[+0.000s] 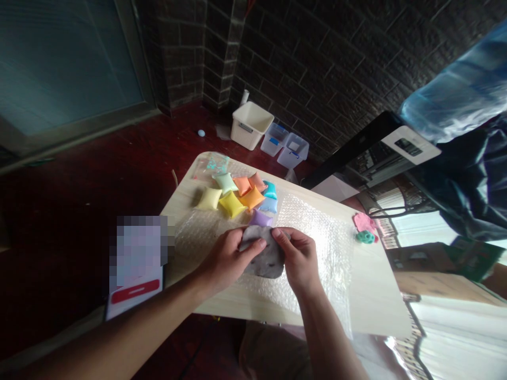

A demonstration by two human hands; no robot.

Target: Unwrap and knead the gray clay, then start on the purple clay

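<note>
Between them, my left hand [229, 256] and my right hand [297, 258] hold a flattened grey piece of what looks like modelling clay [263, 264] over the table. Both thumbs press on its upper face, and several small dents mark its surface. The other fingers are mostly hidden behind it. Just beyond lie several small pillow-shaped packets: a purple one [260, 217] closest to the grey piece, then a yellow one [232, 204], an orange one [252, 198], a light blue one [269, 205] and a teal one [270, 189].
Bubble wrap [317, 232] covers much of the pale wooden table [380, 285]. Pink clay-like pieces [363, 221] and a green one [365, 237] sit by its right edge. A cream bin [247, 132] and two clear boxes [293, 153] stand on the floor behind. A phone-like screen [137, 290] is at left.
</note>
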